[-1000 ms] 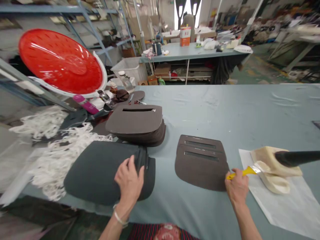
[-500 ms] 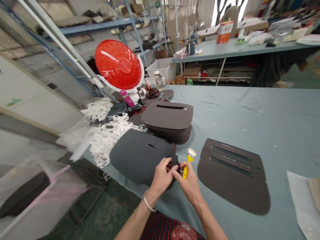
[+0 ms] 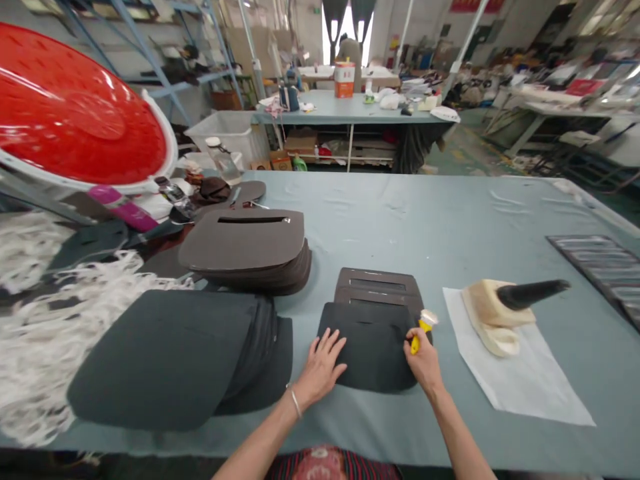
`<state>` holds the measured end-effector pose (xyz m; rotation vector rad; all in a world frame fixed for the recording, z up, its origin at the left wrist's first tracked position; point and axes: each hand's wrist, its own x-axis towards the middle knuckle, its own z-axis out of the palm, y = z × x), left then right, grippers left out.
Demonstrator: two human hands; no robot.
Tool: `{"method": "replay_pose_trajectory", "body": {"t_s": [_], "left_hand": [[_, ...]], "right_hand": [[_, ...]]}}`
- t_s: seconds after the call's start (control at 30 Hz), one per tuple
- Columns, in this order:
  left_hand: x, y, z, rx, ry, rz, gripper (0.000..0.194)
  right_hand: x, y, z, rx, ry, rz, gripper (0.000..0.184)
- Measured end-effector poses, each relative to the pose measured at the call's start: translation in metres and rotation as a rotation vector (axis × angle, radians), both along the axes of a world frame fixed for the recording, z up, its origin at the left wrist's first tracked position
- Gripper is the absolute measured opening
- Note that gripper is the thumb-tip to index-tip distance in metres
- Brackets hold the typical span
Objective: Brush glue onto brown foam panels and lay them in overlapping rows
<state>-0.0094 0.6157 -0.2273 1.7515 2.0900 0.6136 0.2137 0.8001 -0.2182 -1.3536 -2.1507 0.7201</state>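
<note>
A thin black panel (image 3: pixel 370 350) lies on top of a brown slotted panel (image 3: pixel 345 283), whose far part shows beyond it. My left hand (image 3: pixel 323 367) rests with fingers spread on the black panel's left edge. At the right edge, my right hand (image 3: pixel 424 363) grips a small brush (image 3: pixel 415 345) with a yellow handle and pale bristles, its fingertips also at the panel's edge. To the left is a fanned stack of black panels (image 3: pixel 160 360). Behind that stack sits a pile of brown panels (image 3: pixel 243 243), the top one slotted.
White strips (image 3: pixel 65 347) lie heaped at the left, below a large red basin (image 3: pixel 80 113). On the right, a white sheet (image 3: pixel 530 387) bears a beige block-like object (image 3: pixel 487 303) with a black spout-like piece. A striped dark mat (image 3: pixel 605 267) lies farther right.
The view has swung right. Both hands have moved from the black stack to the brown slotted panel, which a black panel now partly covers. My left hand has opened; the brush stays in my right.
</note>
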Motion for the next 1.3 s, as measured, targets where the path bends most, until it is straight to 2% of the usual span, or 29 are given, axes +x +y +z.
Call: {"method": "replay_pose_trajectory", "body": {"t_s": [0.1, 0.23, 0.47, 0.57, 0.67, 0.8, 0.87, 0.97, 1.1, 1.2, 1.3], "left_hand": [[0.015, 0.007, -0.009, -0.025, 0.102, -0.054, 0.057], [0.026, 0.011, -0.011, -0.03, 0.175, -0.07, 0.053], [0.027, 0.014, -0.012, -0.021, 0.209, -0.063, 0.049], [0.026, 0.016, -0.013, -0.018, 0.205, -0.058, 0.049], [0.029, 0.015, -0.015, -0.013, 0.2, -0.044, 0.05], [0.032, 0.016, -0.015, 0.015, 0.163, -0.013, 0.046], [0.028, 0.024, -0.013, 0.046, 0.121, 0.054, 0.042], [0.012, 0.052, -0.005, 0.067, 0.056, 0.277, 0.037], [-0.015, 0.104, 0.003, -0.085, 0.003, 0.604, 0.044], [-0.029, 0.136, 0.003, -0.235, -0.039, 0.707, 0.055], [-0.035, 0.153, 0.0, -0.297, -0.068, 0.73, 0.052]], "right_hand": [[0.024, 0.012, -0.016, 0.06, -0.107, -0.102, 0.014], [0.034, 0.012, -0.026, 0.156, -0.219, -0.178, 0.018], [0.04, 0.004, -0.039, 0.122, -0.336, -0.232, 0.033], [0.044, 0.004, -0.041, 0.11, -0.349, -0.225, 0.036], [0.047, 0.006, -0.038, 0.162, -0.382, -0.211, 0.039], [0.048, 0.015, -0.03, 0.191, -0.49, -0.282, 0.034], [0.045, 0.026, -0.025, 0.223, -0.449, -0.283, 0.026], [0.032, 0.054, -0.02, 0.268, -0.337, -0.255, 0.022], [0.004, 0.092, -0.016, 0.192, -0.313, -0.256, 0.029], [-0.011, 0.111, -0.016, 0.104, -0.41, -0.235, 0.032], [-0.012, 0.122, -0.018, 0.044, -0.457, -0.223, 0.034]]}}
